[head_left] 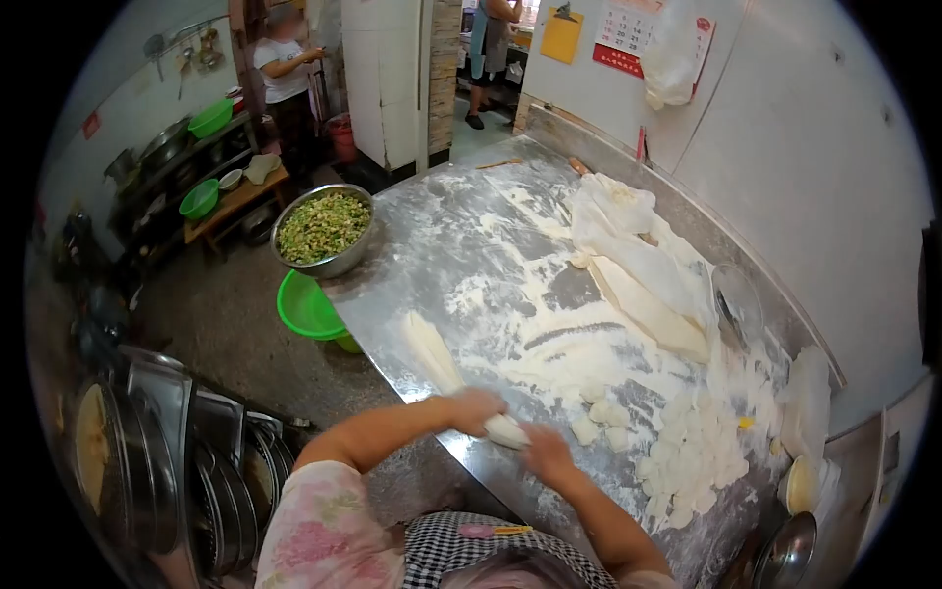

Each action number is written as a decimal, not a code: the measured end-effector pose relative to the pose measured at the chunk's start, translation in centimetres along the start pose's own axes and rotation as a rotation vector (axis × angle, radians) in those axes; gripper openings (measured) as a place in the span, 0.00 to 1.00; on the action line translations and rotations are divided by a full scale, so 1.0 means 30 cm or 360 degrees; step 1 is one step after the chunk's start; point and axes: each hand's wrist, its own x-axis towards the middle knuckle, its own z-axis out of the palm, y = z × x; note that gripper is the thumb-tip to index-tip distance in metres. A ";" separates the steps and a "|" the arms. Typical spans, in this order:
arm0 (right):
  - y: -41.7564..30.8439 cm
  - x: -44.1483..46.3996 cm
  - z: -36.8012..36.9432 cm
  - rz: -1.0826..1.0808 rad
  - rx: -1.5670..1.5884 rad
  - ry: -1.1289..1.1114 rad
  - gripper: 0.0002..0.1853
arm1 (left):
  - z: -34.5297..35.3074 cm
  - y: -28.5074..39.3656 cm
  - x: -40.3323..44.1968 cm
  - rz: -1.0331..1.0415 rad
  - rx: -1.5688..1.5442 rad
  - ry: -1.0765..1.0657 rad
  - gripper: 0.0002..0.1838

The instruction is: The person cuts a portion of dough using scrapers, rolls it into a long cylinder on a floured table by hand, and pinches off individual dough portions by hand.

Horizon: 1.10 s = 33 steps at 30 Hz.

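A long pale dough roll (432,350) lies near the left edge of the floured metal table, its near end running under my hands. My left hand (475,410) is closed around the roll close to that end. At the tip, my right hand (548,455) grips the dough; its fingers are slightly blurred. To the right of my hands lie many small dough pieces (692,450), flattened and dusted with flour, with a few separate dough pieces (601,424) nearer me. A large dough slab (648,312) rests farther back, partly covered by a plastic sheet (613,211).
A steel bowl of chopped green filling (325,228) stands at the table's far left corner, above a green basin (309,306). Round steamer trays (221,501) are stacked at lower left. A wall borders the table's right side. Two people (287,74) stand in the background.
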 end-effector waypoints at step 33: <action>0.338 -0.063 -0.047 0.1453 -0.0569 0.0689 0.36 | -0.044 -0.067 0.343 -0.0583 0.0987 0.0373 0.33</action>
